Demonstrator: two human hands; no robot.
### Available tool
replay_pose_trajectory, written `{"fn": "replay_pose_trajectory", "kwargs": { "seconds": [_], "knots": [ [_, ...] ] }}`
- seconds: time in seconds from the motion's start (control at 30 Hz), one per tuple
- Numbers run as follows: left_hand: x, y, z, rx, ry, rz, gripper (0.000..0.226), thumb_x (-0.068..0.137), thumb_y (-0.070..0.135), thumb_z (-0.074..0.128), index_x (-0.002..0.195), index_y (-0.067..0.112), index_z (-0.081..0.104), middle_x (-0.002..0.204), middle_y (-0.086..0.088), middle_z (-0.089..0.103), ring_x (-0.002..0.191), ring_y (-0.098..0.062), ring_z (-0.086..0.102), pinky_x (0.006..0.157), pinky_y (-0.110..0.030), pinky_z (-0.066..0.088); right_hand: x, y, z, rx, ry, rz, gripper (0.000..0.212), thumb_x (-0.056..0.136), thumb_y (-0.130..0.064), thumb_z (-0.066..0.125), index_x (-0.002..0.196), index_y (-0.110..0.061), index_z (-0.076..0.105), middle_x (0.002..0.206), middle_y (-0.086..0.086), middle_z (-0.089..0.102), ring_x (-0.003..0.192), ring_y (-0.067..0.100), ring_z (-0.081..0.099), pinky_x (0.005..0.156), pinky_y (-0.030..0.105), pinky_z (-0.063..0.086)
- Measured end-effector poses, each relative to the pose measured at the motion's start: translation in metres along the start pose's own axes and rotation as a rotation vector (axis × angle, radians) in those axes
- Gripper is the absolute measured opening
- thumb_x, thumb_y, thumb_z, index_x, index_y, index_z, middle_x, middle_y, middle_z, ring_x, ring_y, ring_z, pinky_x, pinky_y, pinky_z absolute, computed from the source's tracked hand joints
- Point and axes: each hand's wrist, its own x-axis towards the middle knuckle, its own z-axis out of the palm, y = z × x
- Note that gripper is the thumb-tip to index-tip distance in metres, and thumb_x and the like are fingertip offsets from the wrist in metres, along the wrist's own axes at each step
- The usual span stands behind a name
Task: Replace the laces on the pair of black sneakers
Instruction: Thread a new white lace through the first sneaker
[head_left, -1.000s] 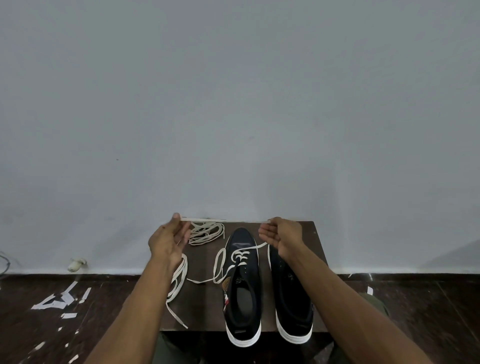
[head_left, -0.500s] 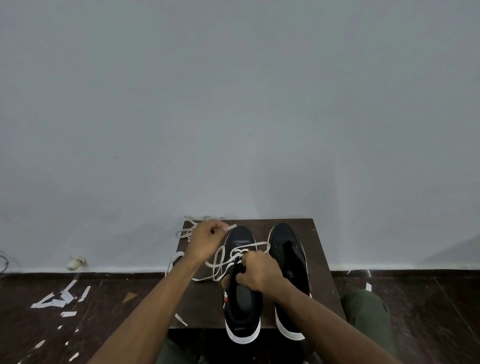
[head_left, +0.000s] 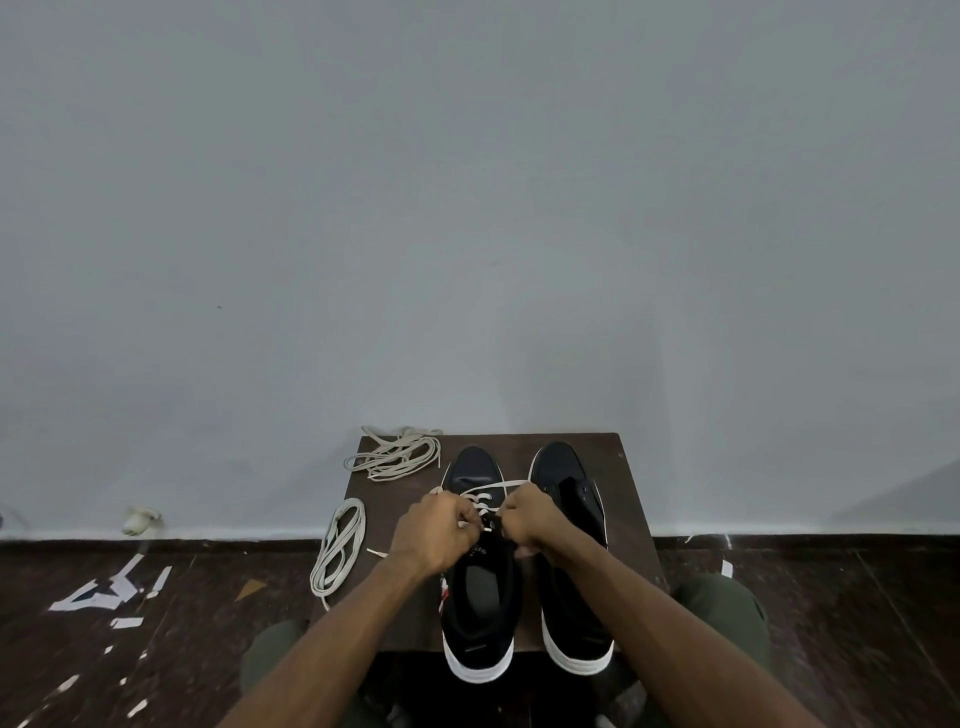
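Sneakers, two black ones with white soles, stand side by side on a small dark wooden counter (head_left: 626, 499), toes toward the grey wall (head_left: 467, 208) at 12 o'clock and heels toward the person. The left sneaker (head_left: 480, 613) carries a white lace (head_left: 488, 488) through its front eyelets; the right sneaker (head_left: 574, 597) shows bare eyelets along its open tongue. A small red and white mark sits on the left sneaker's outer side, and a pale patch on its tongue may be a label, but neither is sharp enough to read, so no brand or writing can be made out.

Both hands meet over the laced part of the left sneaker. The left hand (head_left: 434, 530) has its fingers curled in and pinches a strand of the lace at the eyelets. The right hand (head_left: 530, 514) is likewise curled, and a strand runs from the eyelets up into its grip at 1 o'clock.

At 11 o'clock on the counter lies a loose lace bundle (head_left: 397, 454), partly hanging over the far edge. At 9 o'clock of the hands a second looped lace (head_left: 340, 545) drapes over the counter's left edge. White paper scraps (head_left: 111, 590) litter the dark floor (head_left: 831, 623) at 8 o'clock, and a small white object (head_left: 141, 520) rests at the wall's foot.
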Motion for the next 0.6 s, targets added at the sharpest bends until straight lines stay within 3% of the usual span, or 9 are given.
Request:
{"fn": "replay_pose_trajectory", "kwargs": {
  "seconds": [0.1,0.27,0.4,0.5,0.6],
  "knots": [
    [0.001,0.0,0.004,-0.005,0.04,-0.029,0.014,0.081,0.036,0.06,0.089,0.037,0.071,0.106,0.007,0.071,0.102,-0.024,0.064,0.084,-0.034,0.051,0.0,0.001,0.0,0.023,0.005,0.008,0.027,0.081,0.001,0.041,0.075,-0.003,0.067,0.081,0.016,0.062,0.065,0.03,0.061,0.065,0.048,0.06],
    [0.002,0.0,0.011,-0.039,0.081,-0.054,0.014,0.084,0.039,0.061,0.093,0.037,0.072,0.104,0.007,0.071,0.102,-0.023,0.064,0.083,-0.033,0.05,-0.001,0.0,0.0,0.012,0.017,0.011,0.026,0.081,0.001,0.041,0.066,-0.008,0.06,0.082,0.017,0.062,0.068,0.031,0.064,0.064,0.049,0.06],
    [0.002,0.002,0.013,-0.03,0.103,-0.052,0.014,0.084,0.037,0.06,0.093,0.036,0.072,0.103,0.008,0.071,0.101,-0.023,0.064,0.081,-0.031,0.048,-0.002,-0.002,-0.001,0.053,-0.037,0.044,0.021,0.081,0.001,0.05,0.065,-0.009,0.059,0.067,0.01,0.055,0.053,0.021,0.056,0.052,0.031,0.055],
    [0.003,0.001,0.013,-0.001,0.116,-0.056,0.014,0.085,0.039,0.061,0.095,0.037,0.07,0.104,0.009,0.07,0.102,-0.022,0.064,0.081,-0.031,0.047,0.0,-0.004,-0.004,0.084,-0.104,0.036,0.019,0.085,-0.003,0.049,0.069,-0.012,0.056,0.066,0.01,0.054,0.049,0.017,0.052,0.054,0.028,0.049],
    [0.003,0.0,0.014,-0.01,0.134,-0.046,0.013,0.086,0.043,0.062,0.095,0.037,0.07,0.104,0.012,0.066,0.102,-0.018,0.062,0.078,-0.029,0.044,0.0,-0.007,-0.007,-0.139,-0.103,-0.06,0.016,0.087,-0.003,0.046,0.076,-0.008,0.057,0.064,0.01,0.053,0.051,0.018,0.051,0.055,0.029,0.048]
  ]
}}
